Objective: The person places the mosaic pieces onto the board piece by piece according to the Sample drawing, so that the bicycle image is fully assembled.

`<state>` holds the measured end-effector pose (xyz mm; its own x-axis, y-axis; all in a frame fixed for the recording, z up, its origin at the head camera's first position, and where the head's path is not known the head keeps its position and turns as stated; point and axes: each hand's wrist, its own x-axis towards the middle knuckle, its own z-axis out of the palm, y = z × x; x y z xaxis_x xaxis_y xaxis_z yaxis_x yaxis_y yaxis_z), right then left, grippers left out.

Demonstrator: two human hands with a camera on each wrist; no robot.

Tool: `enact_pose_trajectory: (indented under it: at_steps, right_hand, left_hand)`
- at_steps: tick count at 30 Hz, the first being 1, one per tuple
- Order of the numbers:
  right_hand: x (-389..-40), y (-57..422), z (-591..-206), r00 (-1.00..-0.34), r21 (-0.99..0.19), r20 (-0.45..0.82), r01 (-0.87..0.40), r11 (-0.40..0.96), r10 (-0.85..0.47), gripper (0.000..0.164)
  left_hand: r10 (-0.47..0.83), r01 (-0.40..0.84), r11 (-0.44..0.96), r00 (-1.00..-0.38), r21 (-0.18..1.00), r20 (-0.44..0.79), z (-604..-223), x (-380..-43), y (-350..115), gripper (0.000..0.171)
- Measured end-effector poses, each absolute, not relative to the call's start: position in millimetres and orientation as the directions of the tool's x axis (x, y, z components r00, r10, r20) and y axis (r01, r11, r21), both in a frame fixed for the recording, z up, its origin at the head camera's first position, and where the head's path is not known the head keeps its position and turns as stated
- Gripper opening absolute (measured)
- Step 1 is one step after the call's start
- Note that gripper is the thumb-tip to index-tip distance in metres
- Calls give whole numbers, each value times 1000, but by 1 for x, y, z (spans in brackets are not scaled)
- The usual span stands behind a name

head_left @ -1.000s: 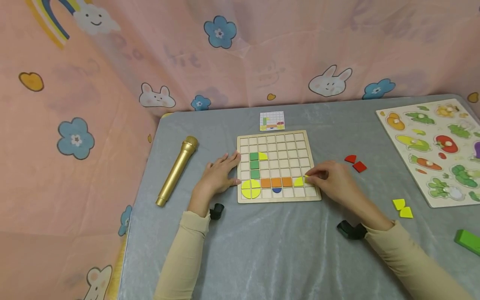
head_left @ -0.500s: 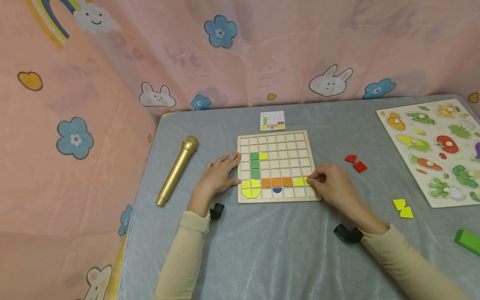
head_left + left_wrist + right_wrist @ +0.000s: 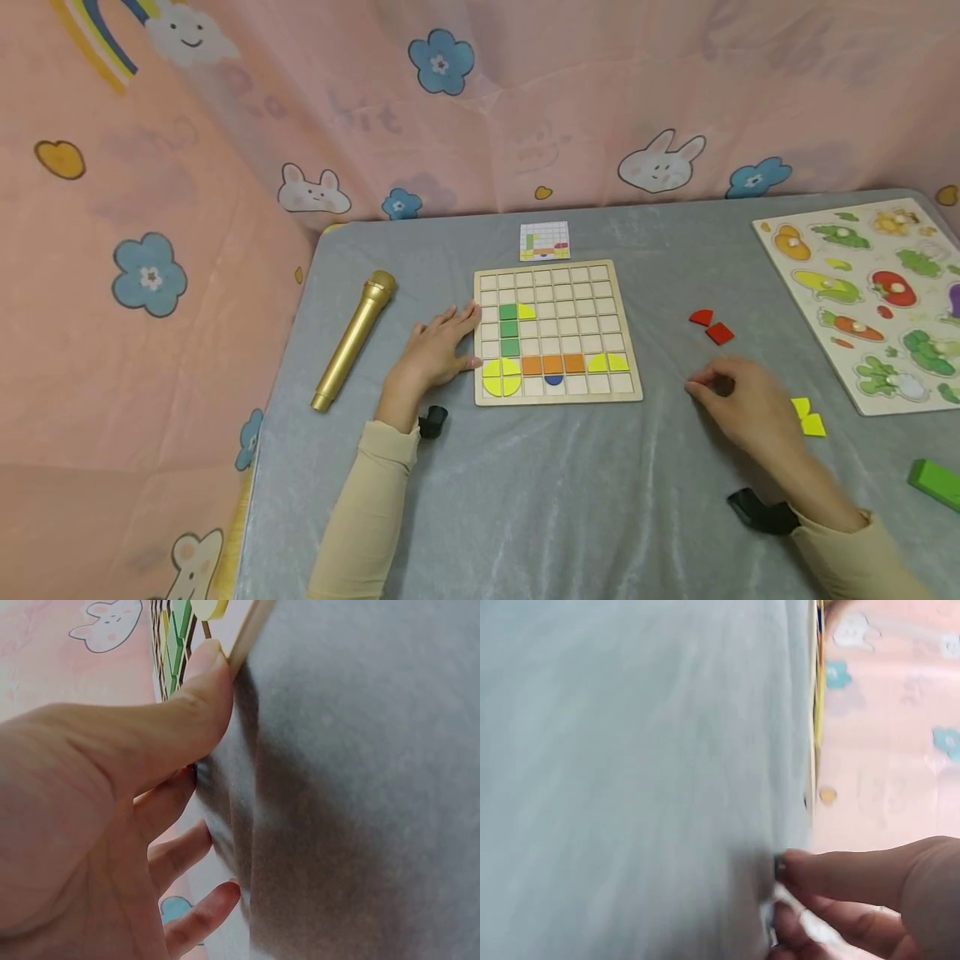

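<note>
In the head view, my left hand (image 3: 433, 354) lies at the left edge of a wooden grid board (image 3: 558, 398), fingers spread and thumb tip touching its rim. The board bears green squares (image 3: 509, 329), orange squares (image 3: 552, 365), a yellow circle of quarter pieces (image 3: 501, 377), a blue half-round piece (image 3: 553, 380) and a yellow quarter (image 3: 527, 312). Two yellow quarter pieces (image 3: 607, 362) sit side by side right of the orange row. My right hand (image 3: 753, 408) is over the cloth right of the board, fingers loosely bent, with no piece visible in it.
A small pattern card (image 3: 544, 241) lies behind the board. Red pieces (image 3: 719, 333) and yellow pieces (image 3: 813, 424) lie on the right, near a vegetable puzzle board (image 3: 870, 392) and a green block (image 3: 935, 483). A gold microphone (image 3: 352, 346) lies at the left.
My right hand has set a yellow quarter into the board at the right end of the orange row, let go, and moved right and nearer. The left hand has stayed in place.
</note>
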<state>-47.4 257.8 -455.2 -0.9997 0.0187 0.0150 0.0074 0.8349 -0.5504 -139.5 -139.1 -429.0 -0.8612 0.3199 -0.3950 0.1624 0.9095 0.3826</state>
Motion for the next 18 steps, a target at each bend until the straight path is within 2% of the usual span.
enact_pose_trajectory:
  at_steps: [7, 13, 18]
  right_hand:
    - [-30, 294, -452, -983, -398, -58, 181, 900, 172, 22]
    - [-21, 312, -448, -941, -306, -195, 327, 894, 277, 30]
    - [-19, 316, -446, -911, -276, -255, 389, 879, 323, 33]
  left_hand:
    - [319, 159, 909, -861, 386, -396, -429, -140, -138, 90]
    - [323, 163, 908, -860, 386, -395, -429, -140, -138, 90]
    - [320, 164, 909, -864, 384, -389, -430, -140, -138, 90]
